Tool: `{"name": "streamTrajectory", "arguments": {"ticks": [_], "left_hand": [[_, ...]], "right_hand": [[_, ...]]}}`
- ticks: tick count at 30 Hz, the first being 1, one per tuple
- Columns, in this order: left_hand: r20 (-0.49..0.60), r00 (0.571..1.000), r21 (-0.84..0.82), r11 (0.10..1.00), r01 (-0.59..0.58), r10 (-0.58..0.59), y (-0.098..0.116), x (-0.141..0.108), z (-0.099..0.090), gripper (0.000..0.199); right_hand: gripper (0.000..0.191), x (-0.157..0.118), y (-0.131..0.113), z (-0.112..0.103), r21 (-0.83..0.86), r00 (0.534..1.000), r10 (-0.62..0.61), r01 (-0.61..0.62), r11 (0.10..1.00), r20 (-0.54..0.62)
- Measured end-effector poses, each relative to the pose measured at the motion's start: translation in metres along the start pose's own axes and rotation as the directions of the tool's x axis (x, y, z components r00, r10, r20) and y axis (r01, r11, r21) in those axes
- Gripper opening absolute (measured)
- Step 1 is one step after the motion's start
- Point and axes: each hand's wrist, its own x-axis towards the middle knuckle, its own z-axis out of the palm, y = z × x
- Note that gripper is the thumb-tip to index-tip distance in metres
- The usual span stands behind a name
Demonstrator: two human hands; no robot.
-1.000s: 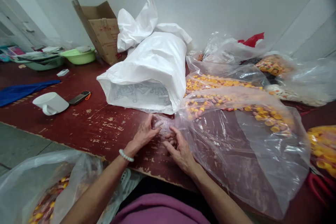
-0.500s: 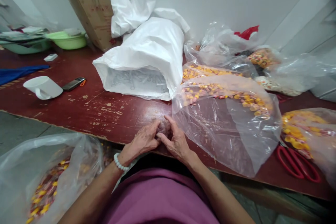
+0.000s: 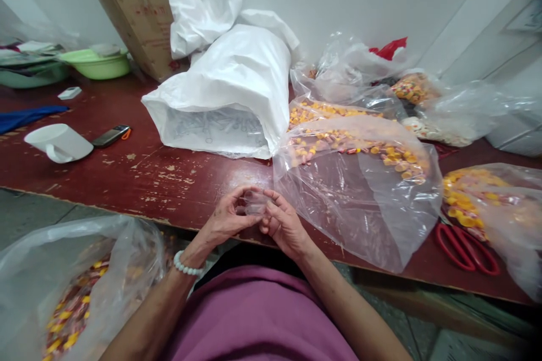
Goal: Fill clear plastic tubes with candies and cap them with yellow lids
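Clear plastic tubes (image 3: pixel 256 202) are held between my two hands above the table's front edge. My left hand (image 3: pixel 228 215), with a pale bead bracelet at the wrist, curls its fingers around their left end. At their right end, my right hand (image 3: pixel 284 224) pinches them between thumb and fingers. Just behind lies a white sack (image 3: pixel 237 79), its mouth open toward me, with many clear pieces inside. To the right of my hands, a clear plastic bag (image 3: pixel 351 197) holds yellow and pink small parts.
Red-handled scissors (image 3: pixel 466 251) lie at the right, beside another bag of yellow parts (image 3: pixel 470 208). A white mug (image 3: pixel 63 144) and a phone (image 3: pixel 110 136) are at the left. Below the table's left edge hangs a large bag (image 3: pixel 25 271) with yellow and red parts.
My hands have turned and drawn slightly apart, so the clear tubes now show between them. The whole view has shifted a little, with the table items further left.
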Motion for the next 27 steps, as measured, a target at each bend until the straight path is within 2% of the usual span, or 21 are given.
{"name": "streamTrajectory", "arguments": {"ticks": [4,6,10,12,14,16,18,20,21,23,25,27], "left_hand": [[0.104,0.989,-0.106,0.99,-0.097,0.108,-0.001,0.002,0.004,0.055],[0.146,0.98,-0.177,0.979,-0.106,0.132,-0.001,0.002,0.009,0.049],[0.091,0.986,-0.22,0.969,-0.115,0.138,-0.001,0.001,0.018,0.034],[0.026,0.993,-0.164,0.981,-0.108,0.113,-0.001,0.0,0.022,0.034],[-0.016,0.997,-0.09,0.993,-0.074,0.073,-0.003,-0.002,0.024,0.035],[-0.014,1.0,-0.011,1.0,-0.023,0.023,-0.005,-0.004,0.023,0.037],[0.01,1.0,0.077,0.997,0.02,-0.021,-0.007,-0.005,0.019,0.039],[0.041,0.997,0.167,0.985,0.052,-0.059,-0.01,-0.006,0.013,0.042],[0.066,0.995,0.199,0.978,0.062,-0.076,-0.011,-0.006,0.011,0.043],[0.141,0.983,0.197,0.977,0.086,-0.115,-0.012,-0.005,0.007,0.044],[0.228,0.963,0.077,0.988,0.13,-0.145,-0.011,-0.004,0.007,0.041],[0.296,0.944,-0.097,0.978,0.183,-0.147,-0.009,-0.003,0.01,0.042]], "right_hand": [[0.043,-0.008,-0.003,0.008,0.134,0.991,0.094,-0.106,0.985,0.094],[0.038,-0.011,-0.003,0.01,0.161,0.988,0.12,-0.134,0.978,0.097],[0.03,-0.012,-0.005,0.012,0.194,0.989,0.124,-0.138,0.971,0.081],[0.03,-0.012,-0.006,0.01,0.143,0.996,0.083,-0.088,0.986,0.045],[0.036,-0.01,-0.006,0.007,0.039,0.999,0.014,-0.012,0.999,-0.049],[0.042,-0.008,-0.007,0.002,-0.082,0.987,-0.062,0.05,0.995,-0.149],[0.039,-0.008,-0.008,-0.003,-0.231,0.976,-0.129,0.087,0.969,-0.176],[0.03,-0.009,-0.01,-0.007,-0.421,0.972,-0.195,0.123,0.899,-0.132],[0.026,-0.01,-0.011,-0.008,-0.529,0.969,-0.229,0.148,0.836,-0.092],[0.022,-0.014,-0.013,-0.009,-0.725,0.953,-0.302,0.216,0.654,0.012],[0.021,-0.017,-0.016,-0.006,-0.839,0.921,-0.366,0.3,0.455,0.131],[0.024,-0.02,-0.02,-0.002,-0.864,0.881,-0.402,0.389,0.319,0.248]]}}
